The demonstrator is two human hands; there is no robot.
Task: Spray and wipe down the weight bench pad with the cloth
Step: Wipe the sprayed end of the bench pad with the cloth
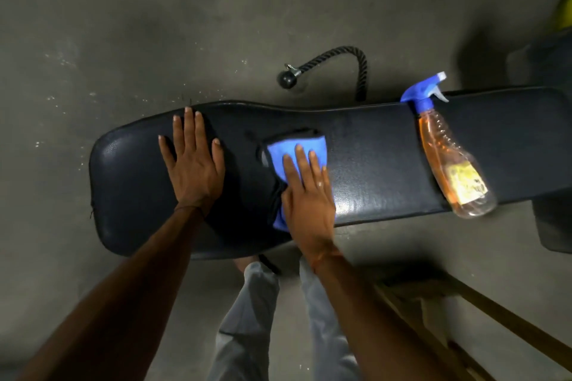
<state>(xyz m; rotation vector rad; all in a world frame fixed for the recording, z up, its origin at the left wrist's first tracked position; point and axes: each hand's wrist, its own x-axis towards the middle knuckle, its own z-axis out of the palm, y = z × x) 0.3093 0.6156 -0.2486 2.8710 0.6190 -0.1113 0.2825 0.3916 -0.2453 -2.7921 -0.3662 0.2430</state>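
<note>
The black weight bench pad [371, 148] runs left to right across the middle of the view. My left hand [193, 161] lies flat on its left part, fingers spread, holding nothing. My right hand [308, 195] presses flat on a blue cloth [294, 145] with a dark edge, near the pad's middle; the fingers cover the cloth's lower half. A spray bottle [448, 151] with orange liquid and a blue trigger head lies on its side across the pad to the right, its base over the near edge.
A black rope handle [334, 65] with a ball end lies on the grey floor beyond the bench. Wooden bars [464, 312] stand at the lower right. My grey-trousered legs [247, 318] are below the bench. A dark object with yellow [561, 12] sits at the right edge.
</note>
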